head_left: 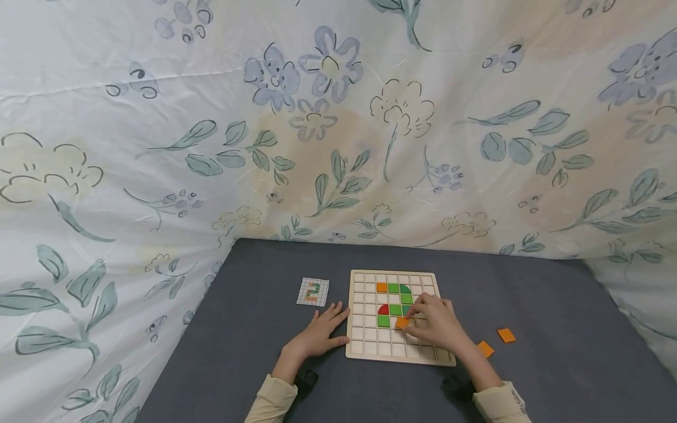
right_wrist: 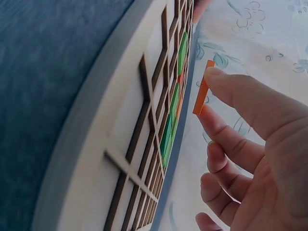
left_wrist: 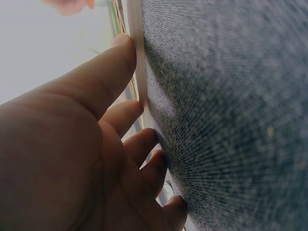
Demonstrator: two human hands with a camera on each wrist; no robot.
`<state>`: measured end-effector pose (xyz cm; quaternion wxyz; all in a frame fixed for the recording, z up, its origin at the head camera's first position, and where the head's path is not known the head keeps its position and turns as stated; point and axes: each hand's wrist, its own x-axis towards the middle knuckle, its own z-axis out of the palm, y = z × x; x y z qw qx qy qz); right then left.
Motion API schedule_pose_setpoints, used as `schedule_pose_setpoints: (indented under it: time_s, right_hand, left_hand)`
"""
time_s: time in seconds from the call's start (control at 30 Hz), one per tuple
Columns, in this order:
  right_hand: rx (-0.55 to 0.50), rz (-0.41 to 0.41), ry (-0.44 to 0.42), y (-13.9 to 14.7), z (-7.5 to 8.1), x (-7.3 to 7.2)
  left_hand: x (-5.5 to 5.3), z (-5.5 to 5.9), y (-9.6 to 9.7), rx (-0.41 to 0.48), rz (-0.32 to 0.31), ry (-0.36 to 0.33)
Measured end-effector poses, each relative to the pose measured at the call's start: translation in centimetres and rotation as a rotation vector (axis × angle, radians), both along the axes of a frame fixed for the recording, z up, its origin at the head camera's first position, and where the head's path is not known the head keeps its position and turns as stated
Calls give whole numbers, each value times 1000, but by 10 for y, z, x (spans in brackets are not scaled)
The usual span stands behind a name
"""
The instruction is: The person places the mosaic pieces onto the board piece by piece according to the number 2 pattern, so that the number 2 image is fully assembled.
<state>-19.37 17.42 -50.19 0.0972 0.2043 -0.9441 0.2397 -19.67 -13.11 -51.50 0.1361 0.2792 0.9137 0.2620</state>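
Between thumb and fingertip my right hand point(head_left: 436, 320) pinches a square orange tile point(right_wrist: 204, 87), held by its edges just above the wooden grid board point(head_left: 365, 348). On the board sit several green tiles point(head_left: 383, 321), an orange tile point(head_left: 382, 287) at the upper left of the group, a red rounded tile point(head_left: 384, 309) and darker green rounded tiles point(head_left: 405, 289). My left hand point(head_left: 315, 335) rests at the board's left edge with fingers spread, thumb and fingertips touching the frame, as the left wrist view shows.
A small pattern card point(head_left: 313, 292) with a coloured figure on a grid lies left of the board. Two loose orange tiles point(head_left: 506, 335) lie to the right, one close by my right forearm. The dark grey tabletop point(head_left: 275, 264) meets a flowered curtain point(head_left: 338, 147) at the back.
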Motion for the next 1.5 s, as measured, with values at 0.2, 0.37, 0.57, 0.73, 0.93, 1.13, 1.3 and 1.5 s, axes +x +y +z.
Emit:
schedule_pose_setpoints:
  time_s: [0.2,0.37,0.57,0.73,0.93,1.13,1.3,1.5]
  right_hand:
    - [16,4,-32,-9,0,0]
    - [27,24,-20,-17,-2,1]
    - [11,62,10,-26,-3,2]
    - [0,75,-24,-32,-3,3]
    - [14,71,-41,-34,-5,3]
    - [34,74,-23,-36,-7,3]
    - [36,73,-26,-38,-8,4]
    - [49,66,-26,-38,-9,5]
  left_hand:
    - [1,-1,0,3,2,-1]
    - [2,1,1,-1,2,0]
    - [2,4,0,5,4,-7]
    - [2,3,-1,5,1,-5]
    - [0,1,-1,-5,0,-2]
    - [-1,1,0,-5,8,-7]
    - [-1,0,0,-4,6,-3]
    - [-1,1,0,0,1,0]
